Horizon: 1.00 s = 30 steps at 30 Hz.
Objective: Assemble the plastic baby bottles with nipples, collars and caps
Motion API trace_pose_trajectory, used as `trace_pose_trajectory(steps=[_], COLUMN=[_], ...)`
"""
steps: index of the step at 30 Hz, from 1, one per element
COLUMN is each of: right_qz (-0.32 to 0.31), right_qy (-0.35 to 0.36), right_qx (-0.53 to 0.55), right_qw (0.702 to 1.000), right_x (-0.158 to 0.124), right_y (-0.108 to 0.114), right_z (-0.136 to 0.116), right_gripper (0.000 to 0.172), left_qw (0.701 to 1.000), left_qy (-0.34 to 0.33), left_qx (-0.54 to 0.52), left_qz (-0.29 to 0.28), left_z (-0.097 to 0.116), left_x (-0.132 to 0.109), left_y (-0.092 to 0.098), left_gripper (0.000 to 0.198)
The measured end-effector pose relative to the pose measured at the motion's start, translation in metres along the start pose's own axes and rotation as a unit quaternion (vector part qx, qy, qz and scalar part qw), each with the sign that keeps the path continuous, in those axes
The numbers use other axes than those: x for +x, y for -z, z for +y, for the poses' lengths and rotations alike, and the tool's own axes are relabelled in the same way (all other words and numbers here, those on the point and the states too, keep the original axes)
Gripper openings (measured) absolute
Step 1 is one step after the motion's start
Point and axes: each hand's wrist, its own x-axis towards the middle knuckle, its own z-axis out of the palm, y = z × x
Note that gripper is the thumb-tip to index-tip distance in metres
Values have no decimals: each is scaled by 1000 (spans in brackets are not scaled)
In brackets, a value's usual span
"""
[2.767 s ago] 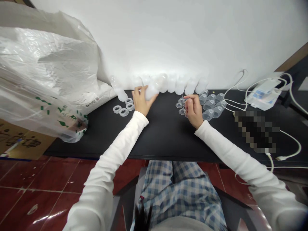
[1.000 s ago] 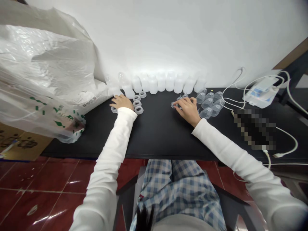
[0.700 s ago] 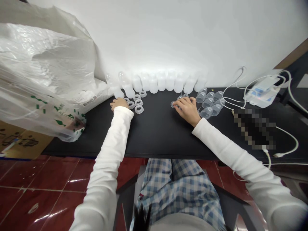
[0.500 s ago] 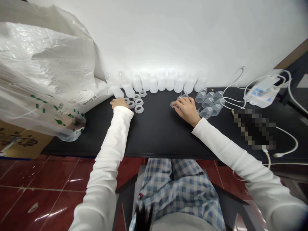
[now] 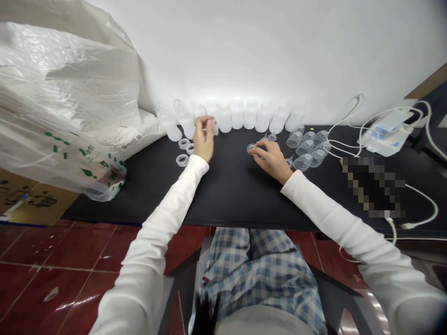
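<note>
Pale translucent part: pinched in left hand, shifted right since earlier. Right hand: half-curled, grip indeterminate.

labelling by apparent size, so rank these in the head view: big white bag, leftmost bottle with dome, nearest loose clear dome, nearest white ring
1. White bag
2. Leftmost bottle
3. Clear dome
4. White ring
</note>
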Motion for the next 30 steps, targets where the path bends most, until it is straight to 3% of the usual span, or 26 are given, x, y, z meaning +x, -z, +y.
trace_pose_trajectory(steps=[4,7,14,22,26,30], right_qz=[43,49,47,2,37,68], right_qy=[-23,-30,14,53,18,-73], right_qx=[75,103,164,180,198,283], right_qw=[996,993,985,982,979,954], right_x=[0,0,0,-1,-2,-3], right_y=[1,1,0,2,2,-4], right_z=[-4,-7,-11,-6,-10,-13], right_gripper=[23,21,19,33,31,29], left_qw=[964,933,890,861,857,862], left_qy=[190,251,277,302,302,286], left_qx=[-175,-214,-294,-345,-346,-353], left_qz=[-69,-142,-209,-220,-233,-226], left_z=[-17,-20,-11,-7,-8,-11], left_x=[-19,-26,-35,-42,-41,-40], left_y=[-39,-47,-44,-46,-44,-43], left_gripper=[38,44,52,48,45,43])
